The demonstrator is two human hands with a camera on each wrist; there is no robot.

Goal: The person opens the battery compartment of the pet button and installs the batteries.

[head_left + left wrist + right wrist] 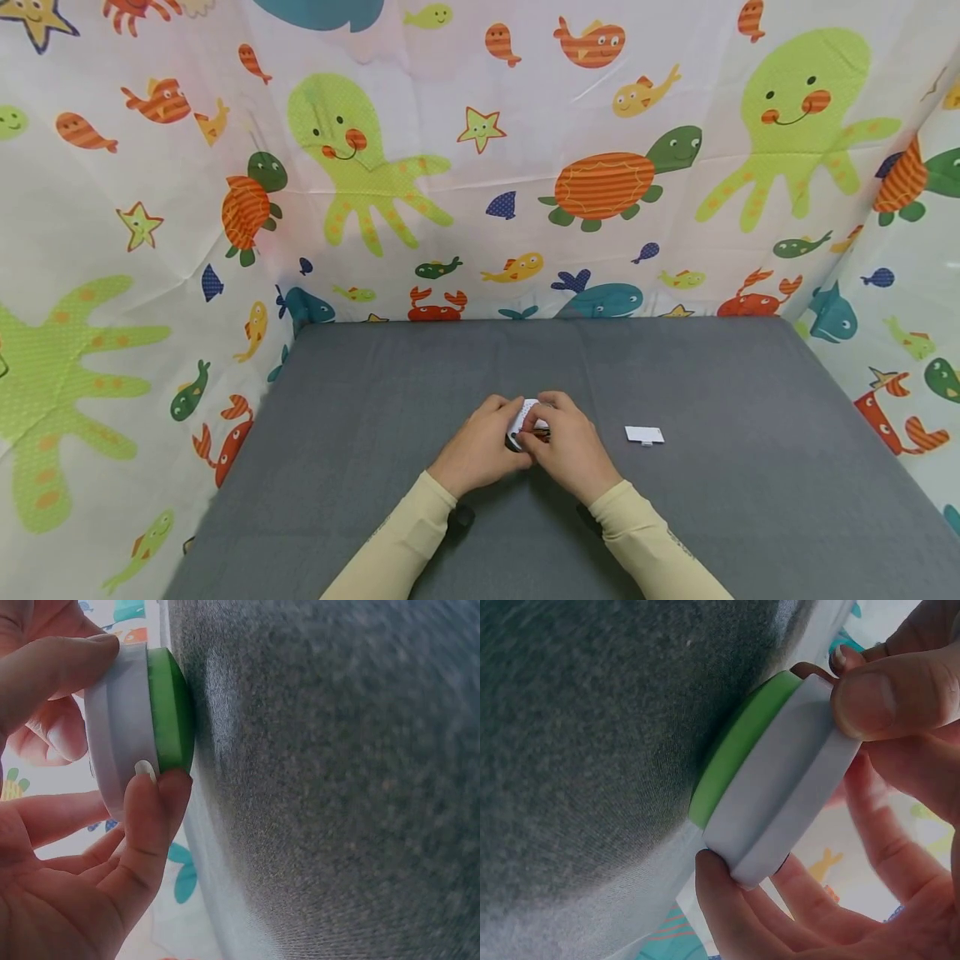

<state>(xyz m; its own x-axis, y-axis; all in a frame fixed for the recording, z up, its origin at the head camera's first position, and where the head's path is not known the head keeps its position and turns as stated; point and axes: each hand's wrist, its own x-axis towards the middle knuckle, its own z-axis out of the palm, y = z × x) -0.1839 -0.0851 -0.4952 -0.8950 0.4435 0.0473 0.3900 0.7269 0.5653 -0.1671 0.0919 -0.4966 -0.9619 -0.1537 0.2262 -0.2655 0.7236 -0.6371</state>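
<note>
On grey cloth (375,400): white-green case (525,417), contents unseen, both grips pinching it.

Bright, even light fills the head view, leaving only soft shadows under the hands (525,450) on the grey counter (750,517), while curtain lines bow toward the edges and both wrist views are close, dimmer, and blurred.

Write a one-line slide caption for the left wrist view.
Left hand grips a round white device with a green base, held against the grey cloth table.
</note>
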